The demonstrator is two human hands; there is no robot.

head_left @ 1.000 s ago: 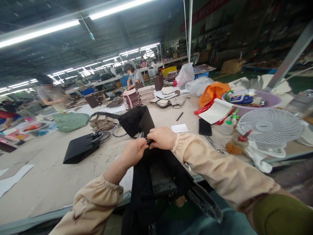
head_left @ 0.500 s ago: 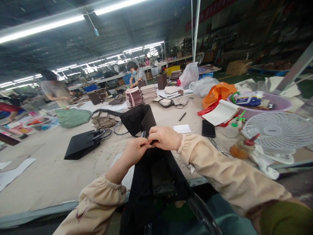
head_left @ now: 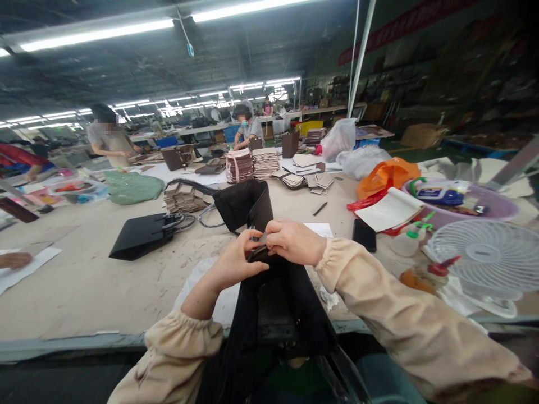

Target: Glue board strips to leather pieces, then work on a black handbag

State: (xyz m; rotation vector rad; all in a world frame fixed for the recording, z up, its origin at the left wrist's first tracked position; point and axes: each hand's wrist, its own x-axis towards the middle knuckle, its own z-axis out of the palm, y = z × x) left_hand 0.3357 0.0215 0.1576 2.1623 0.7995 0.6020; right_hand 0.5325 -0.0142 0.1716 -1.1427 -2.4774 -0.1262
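Note:
A black bag (head_left: 273, 314) lies open towards me at the table's front edge, its upper part (head_left: 242, 205) standing behind my hands. My left hand (head_left: 236, 259) is at the bag's middle, thumb and fingers spread apart around a dark edge or strip. Close against it on the right, my right hand (head_left: 292, 241) has its fingers bent and pinched at the same spot. What lies between those fingertips is too small and hidden to name. Another black bag (head_left: 141, 235) with looped handles lies on the table to the left.
Behind are stacks of brown pieces (head_left: 185, 197) and a green plastic bag (head_left: 132, 187). On the right are a phone (head_left: 364, 235), a notepad (head_left: 389, 209), glue bottles (head_left: 406, 242), a white fan (head_left: 484, 253) and a purple basin (head_left: 505, 209). Another person's hand (head_left: 16, 260) shows at far left.
My left hand's thumb and fingers have parted, while my right hand stays pinched beside it. The view has shifted, and another person's hand has appeared on the paper at far left.

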